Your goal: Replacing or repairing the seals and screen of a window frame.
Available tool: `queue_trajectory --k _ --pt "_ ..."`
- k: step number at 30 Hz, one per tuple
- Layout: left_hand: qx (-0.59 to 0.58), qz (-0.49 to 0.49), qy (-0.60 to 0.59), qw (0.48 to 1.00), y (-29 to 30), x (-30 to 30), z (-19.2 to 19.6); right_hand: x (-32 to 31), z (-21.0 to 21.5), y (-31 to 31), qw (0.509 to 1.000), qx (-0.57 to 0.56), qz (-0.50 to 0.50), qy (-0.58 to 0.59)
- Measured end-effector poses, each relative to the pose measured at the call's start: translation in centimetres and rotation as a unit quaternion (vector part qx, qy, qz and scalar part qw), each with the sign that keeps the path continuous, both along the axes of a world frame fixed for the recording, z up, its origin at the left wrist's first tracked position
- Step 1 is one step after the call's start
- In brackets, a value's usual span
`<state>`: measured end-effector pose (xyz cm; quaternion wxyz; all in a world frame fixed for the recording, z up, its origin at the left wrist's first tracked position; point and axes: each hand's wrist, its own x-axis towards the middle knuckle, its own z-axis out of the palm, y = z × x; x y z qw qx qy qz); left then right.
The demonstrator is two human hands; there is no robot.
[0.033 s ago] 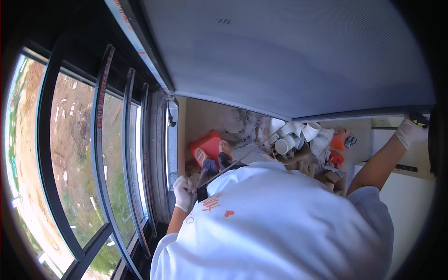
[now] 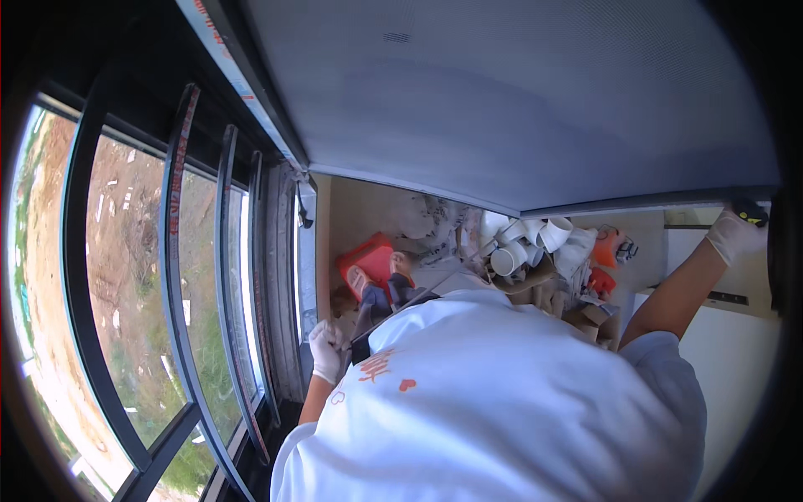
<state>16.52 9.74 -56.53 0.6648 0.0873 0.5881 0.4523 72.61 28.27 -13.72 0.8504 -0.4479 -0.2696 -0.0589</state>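
My right hand (image 2: 737,237), in a white glove, is raised at the far right. It is closed around a compact black tool with a yellow mark that looks like a tape measure (image 2: 750,212), at the lower right corner of a large grey mesh panel (image 2: 519,100). Low on the left, beside the window frame, my gloved left hand (image 2: 327,350) has its fingers curled closed. A thin dark strip (image 2: 406,305) runs from near that hand across my front; the fingers hide whether they grip it.
Dark window bars (image 2: 173,251) line the left side, with sloping ground outside. My bare feet stand on a red stool (image 2: 365,258). Below lie white pipe pieces (image 2: 508,259), cardboard boxes (image 2: 594,318) and orange bags (image 2: 608,248). A white cabinet-like surface (image 2: 732,368) is at the right.
The view has shifted very slightly. The black tool in my right hand shows a little more of its body; both hands stay in nearly the same places.
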Motion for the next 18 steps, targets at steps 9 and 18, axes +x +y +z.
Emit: queue_trajectory --k 9,18 --pt "0.034 -0.079 0.268 0.96 1.3 -4.5 2.3 6.0 -0.9 4.1 1.0 -0.005 0.005 -0.029" --pt "0.018 -0.089 0.176 0.98 14.7 1.9 -1.5 2.0 -0.5 4.3 0.989 0.064 0.127 -0.031"
